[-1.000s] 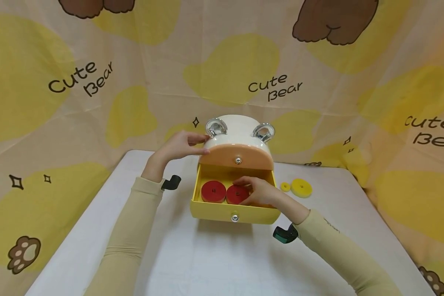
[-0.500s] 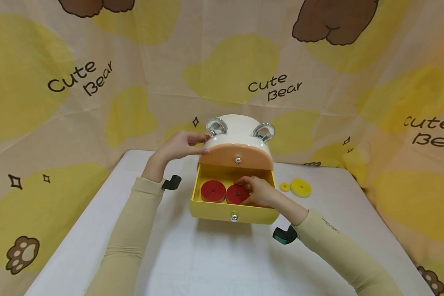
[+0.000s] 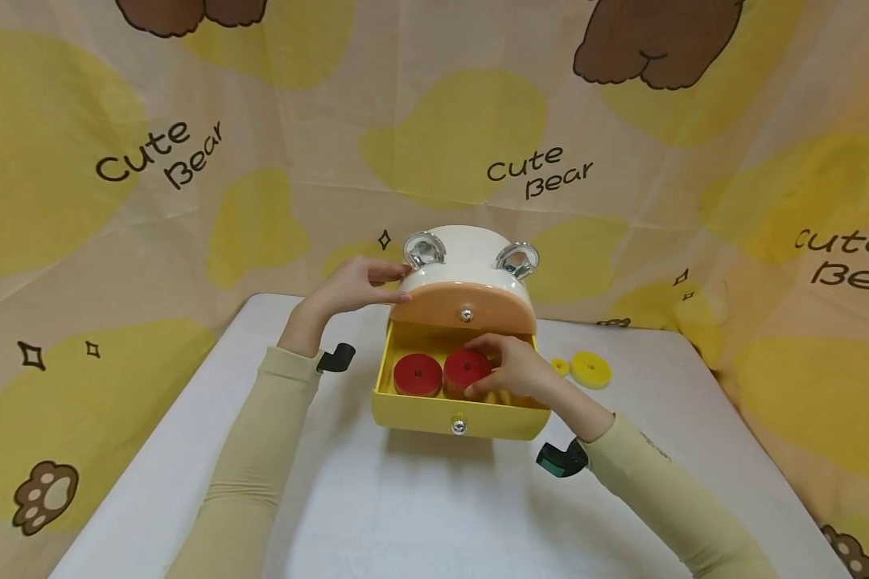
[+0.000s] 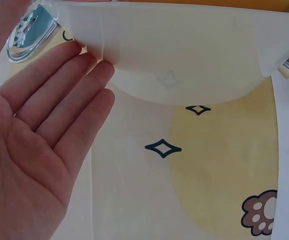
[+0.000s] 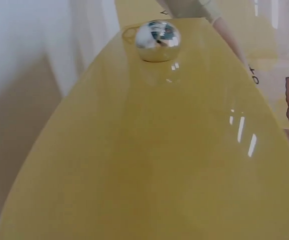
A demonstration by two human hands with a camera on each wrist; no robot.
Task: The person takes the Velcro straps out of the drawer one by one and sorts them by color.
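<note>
A small bear-shaped cabinet with a white top [image 3: 471, 245] and silver ears has its yellow lower drawer [image 3: 413, 410] pulled out. Inside it are two red discs with small centre holes. The left disc [image 3: 418, 375] lies on the drawer floor. My right hand [image 3: 516, 370] pinches the right disc [image 3: 466, 366] between thumb and fingers at its right side. My left hand [image 3: 351, 285] touches the cabinet's upper left side, thumb near the edge of the orange drawer [image 3: 434, 305]. In the left wrist view the left hand's fingers [image 4: 82, 100] are straight, tips against the pale shell.
A large yellow disc [image 3: 590, 370] and a small yellow ring [image 3: 560, 367] lie on the white table [image 3: 434, 515] right of the cabinet. A silver knob [image 5: 157, 41] sticks out from the drawer front. A printed bear cloth [image 3: 420, 112] hangs behind.
My right hand has moved slightly up and right, lifting the right red disc a little from the drawer floor. The left hand and the left disc have stayed where they were.
</note>
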